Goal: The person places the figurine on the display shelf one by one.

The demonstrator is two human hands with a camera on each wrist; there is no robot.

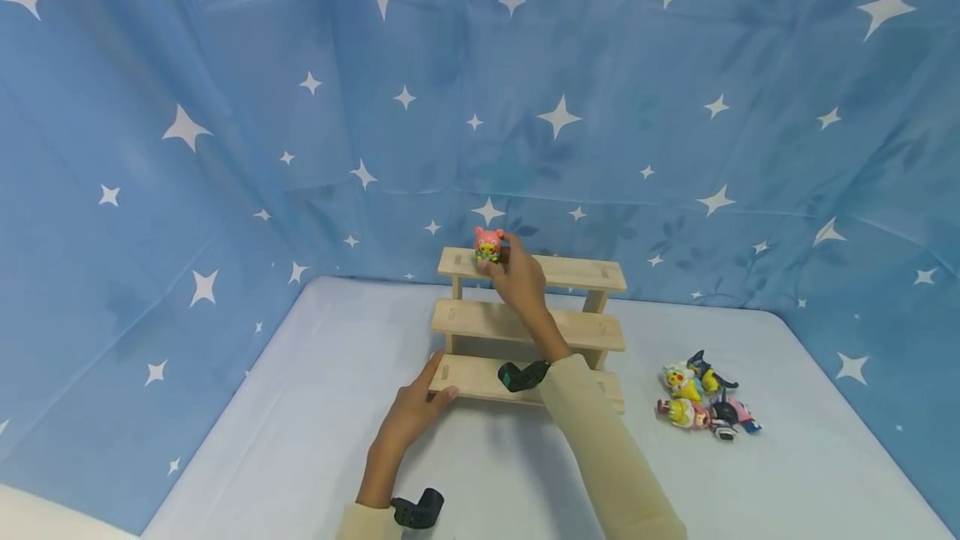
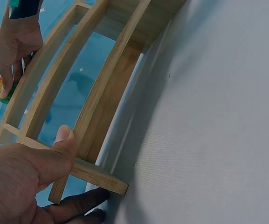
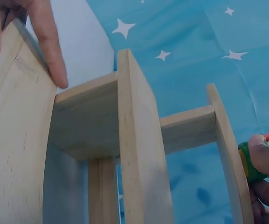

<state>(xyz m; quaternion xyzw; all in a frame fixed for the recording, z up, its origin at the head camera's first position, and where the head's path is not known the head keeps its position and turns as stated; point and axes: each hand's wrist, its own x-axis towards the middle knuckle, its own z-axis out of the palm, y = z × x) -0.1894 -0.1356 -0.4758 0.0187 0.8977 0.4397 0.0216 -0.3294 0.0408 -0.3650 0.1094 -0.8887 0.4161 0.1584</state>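
Note:
A three-tier wooden shelf (image 1: 487,319) stands on the white table. My right hand (image 1: 522,277) holds a small figurine (image 1: 488,243) with a pink hood, yellow face and green body at the left part of the top tier. In the right wrist view, the thumb and fingers pinch the figurine's green body (image 3: 249,164) beside the top board; whether its base touches the board I cannot tell. My left hand (image 1: 412,411) grips the left end of the bottom tier, with the thumb (image 2: 65,135) on the board's front side and fingers behind.
Several small figurines (image 1: 682,413) lie in a cluster on the table (image 1: 750,490), right of the shelf. A blue curtain (image 1: 645,140) with white stars hangs behind the shelf and along both sides.

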